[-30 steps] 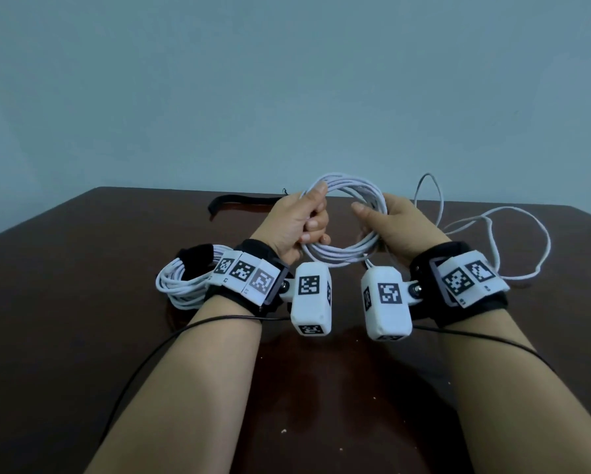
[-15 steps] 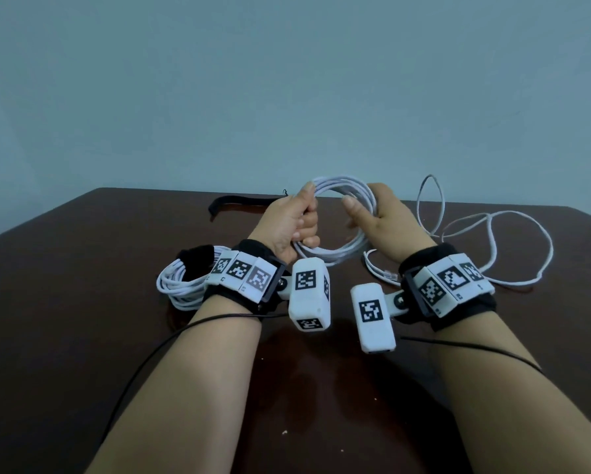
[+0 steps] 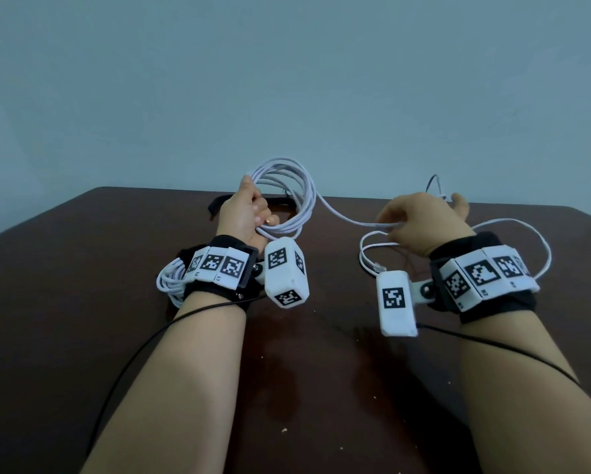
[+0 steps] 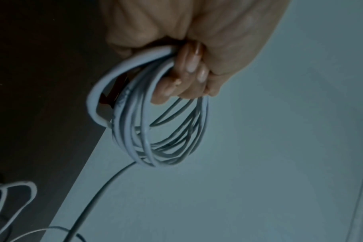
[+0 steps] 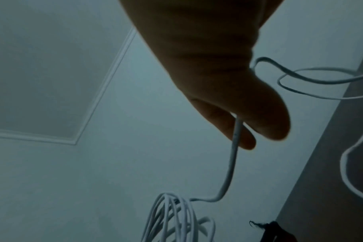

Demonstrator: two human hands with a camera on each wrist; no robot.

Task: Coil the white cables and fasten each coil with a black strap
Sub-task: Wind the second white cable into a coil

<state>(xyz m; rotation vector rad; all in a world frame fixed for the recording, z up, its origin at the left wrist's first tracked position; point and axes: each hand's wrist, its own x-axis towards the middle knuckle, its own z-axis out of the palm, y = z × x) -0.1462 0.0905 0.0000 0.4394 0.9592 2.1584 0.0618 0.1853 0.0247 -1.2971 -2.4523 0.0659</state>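
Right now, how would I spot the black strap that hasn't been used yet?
Look to the far edge of the dark brown table, just behind the left hand gripping the white coil. The loose black strap lies flat there, unlike the other strap, already wrapped around the finished bundle by the left wrist.

Plain indoor room, seemingly a data-recording workspace rather than a home: a dark brown table [image 3: 82,268] set against a bare pale blue-grey wall [image 3: 287,80], a moulded ceiling panel [image 5: 41,73] overhead, and marker-tagged camera units [image 3: 285,273] strapped to both wrists.
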